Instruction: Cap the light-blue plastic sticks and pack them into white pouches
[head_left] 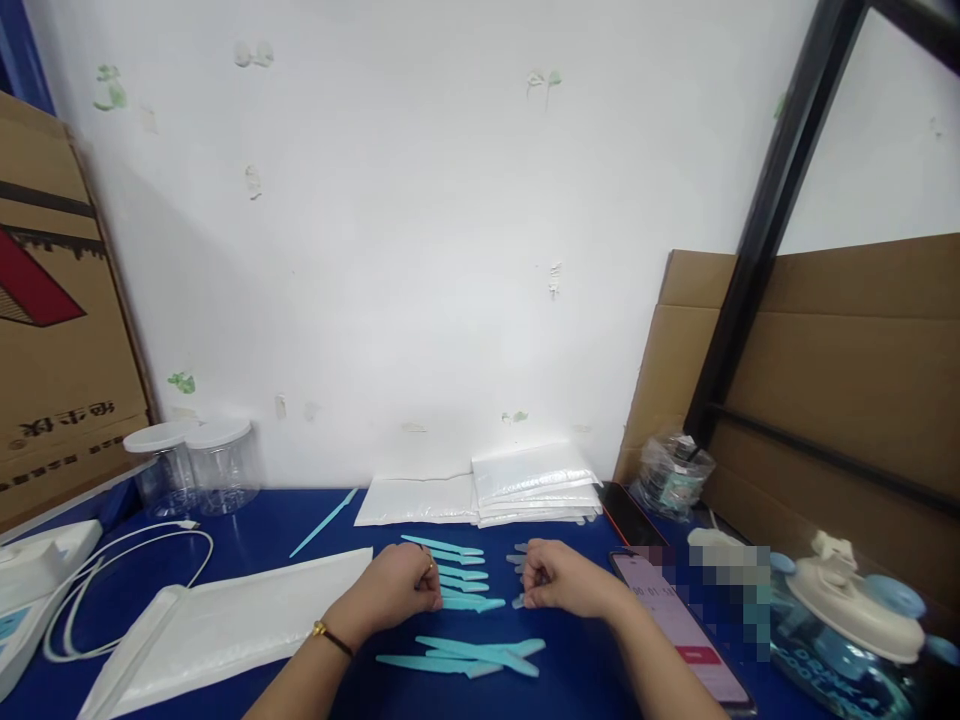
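My left hand [397, 588] is closed over the handle end of a turquoise eyebrow razor [480, 604], whose blade end points right. Further turquoise razors [461, 574] lie in a row just beyond those fingers. Facing it, my right hand [561, 582] pinches a small clear blade cap [518, 602], apart from the razor's tip. Beside the right fingertips, several more clear caps [516, 558] lie on the blue table. Nearer to me, a loose group of razors [480, 655] lies crossed over one another. One single razor [324, 523] rests farther back on the left.
White padded mailers [536, 480] are stacked against the wall, and a larger one [225, 620] lies left. Far left stand two clear jars [221, 465], a white cable [97, 570] and a white device [45, 590]. On the right are a phone [675, 625] and a blue bottle [847, 630].
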